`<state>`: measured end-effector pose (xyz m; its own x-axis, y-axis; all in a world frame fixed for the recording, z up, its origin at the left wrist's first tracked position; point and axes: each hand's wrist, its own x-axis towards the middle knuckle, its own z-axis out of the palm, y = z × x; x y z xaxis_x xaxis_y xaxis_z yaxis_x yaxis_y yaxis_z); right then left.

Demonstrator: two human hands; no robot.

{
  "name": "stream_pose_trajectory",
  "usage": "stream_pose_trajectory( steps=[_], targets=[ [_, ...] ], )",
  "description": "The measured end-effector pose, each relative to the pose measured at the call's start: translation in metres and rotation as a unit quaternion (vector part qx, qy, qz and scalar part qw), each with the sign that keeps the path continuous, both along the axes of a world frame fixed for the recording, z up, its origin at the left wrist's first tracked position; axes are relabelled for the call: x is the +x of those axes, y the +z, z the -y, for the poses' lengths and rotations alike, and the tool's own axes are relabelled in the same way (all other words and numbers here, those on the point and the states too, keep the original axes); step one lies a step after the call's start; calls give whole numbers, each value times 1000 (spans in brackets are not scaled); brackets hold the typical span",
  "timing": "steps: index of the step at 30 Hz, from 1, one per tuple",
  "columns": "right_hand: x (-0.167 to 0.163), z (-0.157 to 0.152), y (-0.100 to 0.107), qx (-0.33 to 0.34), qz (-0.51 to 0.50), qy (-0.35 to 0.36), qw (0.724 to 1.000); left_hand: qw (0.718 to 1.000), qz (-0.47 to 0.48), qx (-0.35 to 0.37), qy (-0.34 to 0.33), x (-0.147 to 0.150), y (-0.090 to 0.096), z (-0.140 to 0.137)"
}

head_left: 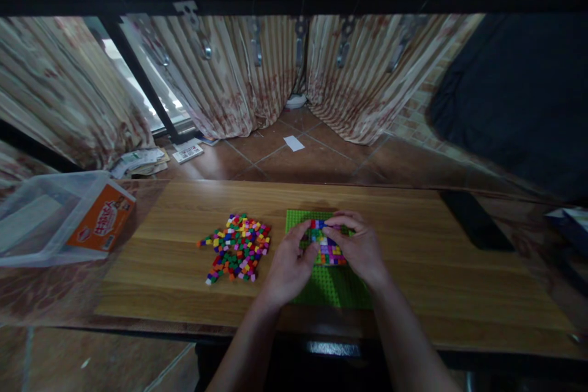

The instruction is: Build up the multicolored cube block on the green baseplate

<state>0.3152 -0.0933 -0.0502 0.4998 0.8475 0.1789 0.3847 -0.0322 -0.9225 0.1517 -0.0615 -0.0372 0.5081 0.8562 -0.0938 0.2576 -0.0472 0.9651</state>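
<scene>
On the bench [413, 245], a multicoloured block patch [328, 251] sits on the green baseplate [316, 288] between left hand [291, 266] and right hand [365, 251], neither clearly nearer. Its long axis seems to point away from the person. Each grip is half-curled at it; whether either pinches a block cannot be told.

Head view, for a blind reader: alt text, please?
A person's left hand and right hand work at coloured bricks on a green baseplate. Loose bricks lie to its left on a wooden surface, with a clear box farther left.
</scene>
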Motion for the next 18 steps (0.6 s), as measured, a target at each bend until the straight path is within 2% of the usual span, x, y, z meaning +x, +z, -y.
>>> stream_pose_trajectory(
  steps=[4, 8, 18],
  targets=[
    [-2, -2, 1, -1, -33, 2, 999, 1000, -12, -7, 4, 1, 4, 2],
    [-4, -2, 4, -49, -93, -10, 994, 1000, -3, -9, 5, 1, 5, 3],
    [-5, -7, 7, -86, -192, -15, 977, 999, -20, 50, 5, 4, 2, 7]
  ],
)
